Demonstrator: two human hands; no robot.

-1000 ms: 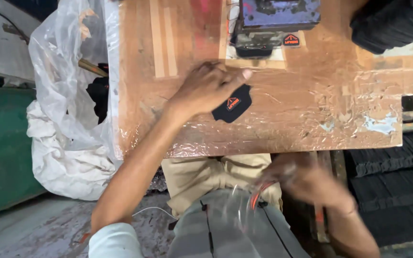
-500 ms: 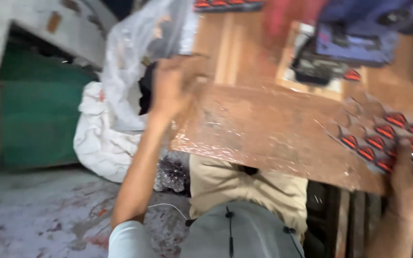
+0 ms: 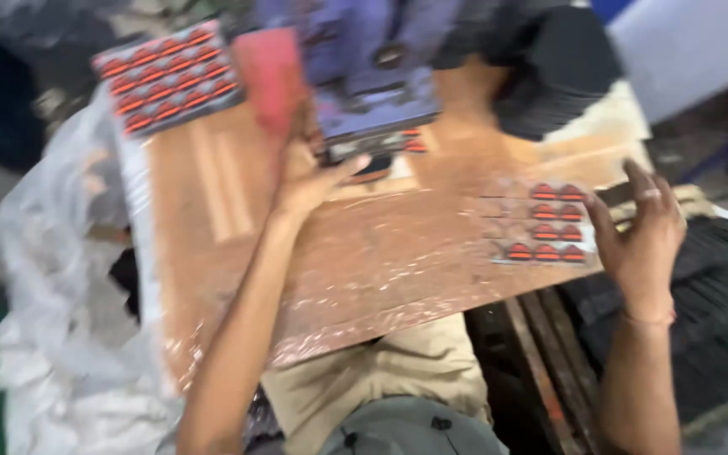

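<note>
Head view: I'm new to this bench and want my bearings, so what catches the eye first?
The sheets of small red-and-black labels stand out: one at the table's far left corner, one by the right hand at the right edge. The left hand rests at the blurry bluish machine in the middle of the plastic-wrapped wooden table.

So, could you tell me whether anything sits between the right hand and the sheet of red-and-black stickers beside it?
Nothing visible does. The right hand is open at the table's right edge, its fingers right beside the sticker sheet, with no object between them. Blur hides whether they touch.
</note>
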